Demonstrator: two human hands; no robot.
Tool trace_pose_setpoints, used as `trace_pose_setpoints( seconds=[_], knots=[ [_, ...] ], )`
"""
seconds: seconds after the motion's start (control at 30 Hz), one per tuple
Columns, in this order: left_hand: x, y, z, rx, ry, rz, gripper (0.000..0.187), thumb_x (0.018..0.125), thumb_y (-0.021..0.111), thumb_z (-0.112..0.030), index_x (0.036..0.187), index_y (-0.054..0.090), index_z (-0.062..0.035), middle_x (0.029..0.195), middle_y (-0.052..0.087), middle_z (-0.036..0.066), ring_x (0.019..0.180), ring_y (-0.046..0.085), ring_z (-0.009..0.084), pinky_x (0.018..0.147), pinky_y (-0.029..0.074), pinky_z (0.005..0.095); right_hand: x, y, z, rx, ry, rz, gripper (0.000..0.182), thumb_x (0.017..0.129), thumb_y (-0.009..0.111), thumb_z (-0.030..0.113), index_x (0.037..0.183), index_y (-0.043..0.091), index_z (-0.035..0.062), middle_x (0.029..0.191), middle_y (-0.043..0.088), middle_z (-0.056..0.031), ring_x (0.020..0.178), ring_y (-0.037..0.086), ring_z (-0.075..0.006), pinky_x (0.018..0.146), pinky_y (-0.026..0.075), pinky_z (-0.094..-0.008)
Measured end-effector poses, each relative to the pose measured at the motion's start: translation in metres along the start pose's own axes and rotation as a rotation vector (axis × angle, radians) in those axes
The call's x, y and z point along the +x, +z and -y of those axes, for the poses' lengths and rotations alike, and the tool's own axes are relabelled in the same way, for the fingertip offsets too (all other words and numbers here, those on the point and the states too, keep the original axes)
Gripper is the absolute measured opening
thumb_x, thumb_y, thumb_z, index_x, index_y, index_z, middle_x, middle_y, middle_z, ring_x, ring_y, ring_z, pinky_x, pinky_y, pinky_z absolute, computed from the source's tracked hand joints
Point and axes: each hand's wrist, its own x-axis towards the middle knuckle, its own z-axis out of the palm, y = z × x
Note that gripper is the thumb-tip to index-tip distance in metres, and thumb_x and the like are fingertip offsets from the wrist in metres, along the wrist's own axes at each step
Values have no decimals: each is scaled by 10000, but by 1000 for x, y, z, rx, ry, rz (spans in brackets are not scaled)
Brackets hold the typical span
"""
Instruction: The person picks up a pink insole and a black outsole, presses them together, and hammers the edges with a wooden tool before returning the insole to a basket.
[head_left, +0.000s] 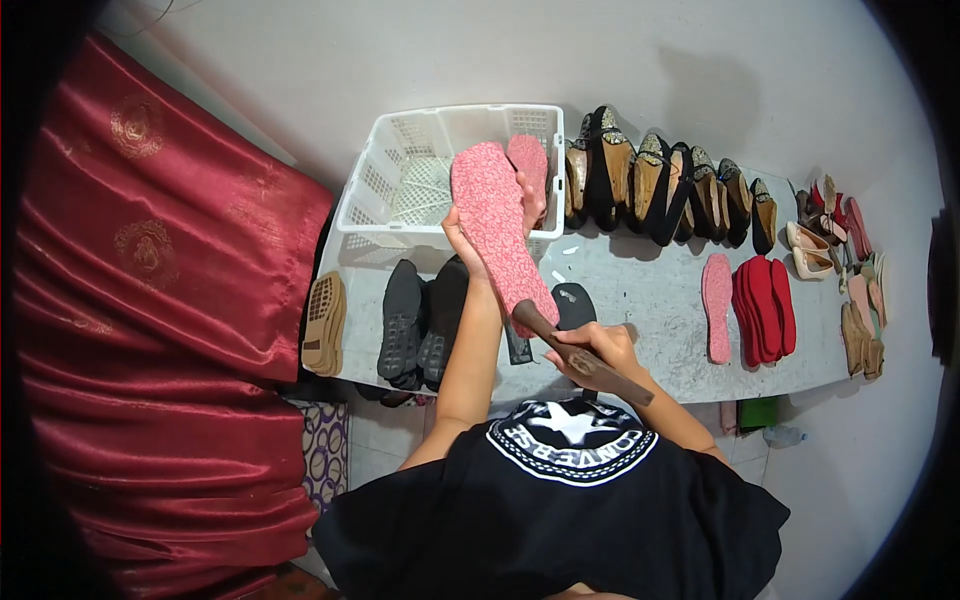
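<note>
The pink insole is the thing to look at — a long, flat, foot-shaped piece with a mottled, crackled pattern of darker and lighter pink, rounded at the top and narrowing toward the lower end. The left hand grips it along its edge and holds it up, tilted, above the tabletop, in front of the white basket. A second pink piece shows just behind it, near the basket's rim. The right hand is clenched round a dark wooden tool, and the tool's head touches the insole's lower end. Beneath the raised insole lie black soles side by side, with a tan one at the tabletop's left edge. Farther along stands a row of black-and-tan shoes, then a single pink insole lying flat beside a stack of red ones. A red satin cloth hangs at the left.
</note>
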Motion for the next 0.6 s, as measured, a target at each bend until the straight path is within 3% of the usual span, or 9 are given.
trace_pose_setpoints(
  seconds=[0.07, 0.1, 0.2, 0.33, 0.37, 0.4, 0.53, 0.57, 0.6],
  knots=[
    [0, -5, -9, -16, 23, 2, 807, 685, 576, -411, 1315, 252, -25, 1222, 374, 229, 1080, 451, 396, 943, 363, 561, -3, 4, 3, 165, 74, -66, 299, 659, 776, 176, 858, 574, 83, 580, 607, -35, 466, 601, -162, 412, 439, -237],
    [0, -2, -9, -27, 38, 19, 796, 686, 575, -410, 1311, 257, -33, 1212, 376, 231, 1075, 452, 402, 943, 361, 564, -3, 2, 5, 141, 163, 41, 276, 672, 765, 181, 850, 574, 93, 588, 613, -34, 469, 602, -162, 414, 441, -238],
    [-2, -11, -16, 89, 83, 46, 800, 688, 575, -405, 1316, 248, -35, 1213, 372, 238, 1071, 451, 410, 946, 359, 565, -14, -2, -13, -135, 53, 300, 271, 703, 741, 187, 880, 556, 99, 594, 618, -26, 488, 613, -156, 434, 446, -230],
    [-14, -29, -26, 42, 40, 36, 803, 689, 580, -387, 1332, 241, -45, 1247, 350, 250, 1105, 423, 425, 961, 337, 569, -35, 0, -35, 117, 246, 148, 276, 749, 700, 264, 901, 533, 105, 569, 585, -44, 433, 568, -184, 398, 410, -260],
    [-18, -36, -26, 81, 46, 25, 808, 699, 539, -437, 1330, 254, -19, 1261, 382, 246, 1102, 451, 421, 955, 353, 559, -44, 3, -51, 167, 298, 176, 299, 763, 685, 273, 925, 509, 93, 560, 572, -44, 424, 554, -196, 409, 410, -268],
    [-21, -42, -25, 74, 37, 21, 808, 697, 554, -420, 1334, 248, -27, 1265, 365, 248, 1113, 433, 427, 965, 337, 562, -39, -7, -55, 148, 538, 360, 329, 760, 688, 283, 936, 494, 84, 579, 577, -64, 483, 580, -215, 454, 430, -291],
    [-36, -60, -14, 42, -30, -26, 811, 706, 561, -407, 1346, 224, -40, 1293, 319, 259, 1143, 390, 446, 984, 305, 569, -49, 7, -121, 71, 517, 493, 376, 753, 671, 359, 984, 500, 119, 655, 596, -96, 612, 607, -244, 541, 446, -340],
    [-39, -62, -11, 42, -51, -48, 810, 709, 554, -413, 1347, 223, -40, 1297, 316, 261, 1144, 389, 447, 984, 305, 569, -45, 9, -128, -81, 656, 654, 436, 740, 667, 370, 1054, 477, 135, 704, 615, -107, 646, 612, -276, 572, 456, -368],
    [-41, -64, -9, 43, -70, -69, 809, 711, 548, -419, 1348, 221, -41, 1301, 313, 264, 1145, 389, 448, 984, 306, 568, -48, 12, -137, -183, 587, 674, 430, 751, 653, 360, 1070, 466, 139, 725, 619, -113, 661, 613, -289, 577, 458, -373]
  ],
)
